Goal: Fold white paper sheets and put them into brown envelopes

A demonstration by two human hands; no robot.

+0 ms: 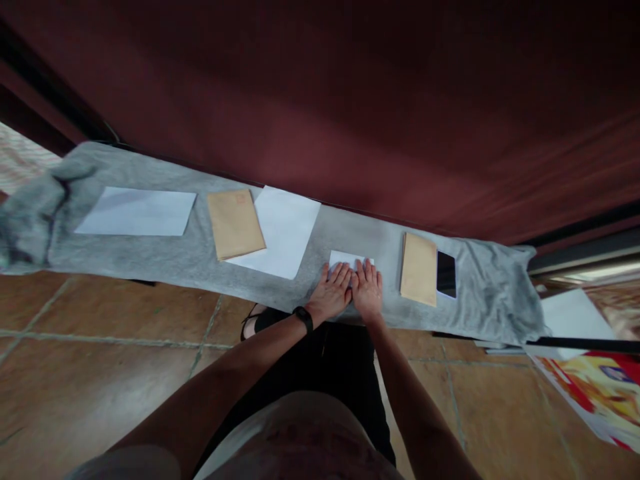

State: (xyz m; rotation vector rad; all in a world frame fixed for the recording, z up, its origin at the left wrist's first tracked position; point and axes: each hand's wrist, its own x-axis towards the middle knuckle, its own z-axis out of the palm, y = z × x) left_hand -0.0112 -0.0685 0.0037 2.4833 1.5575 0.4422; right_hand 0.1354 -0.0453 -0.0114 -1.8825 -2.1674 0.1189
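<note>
Side by side, both my hands lie flat on a small piece of white paper (345,257), which looks folded, on the grey cloth. My left hand (330,293), with a black band at its wrist, has its fingers stretched out over the left part. My right hand (367,290) presses on the right part, fingers also extended. Most of the paper is hidden beneath them. To the right lies a stack of brown envelopes (419,270). On the left, another brown envelope stack (236,223) overlaps a large white sheet (285,230).
A grey cloth (140,257) covers the long narrow bench. A white sheet (137,212) lies at its left, and a phone (447,274) right of the envelopes. Dark red fabric (320,120) hangs behind. A colourful printed box or bag (600,393) is on the floor at right.
</note>
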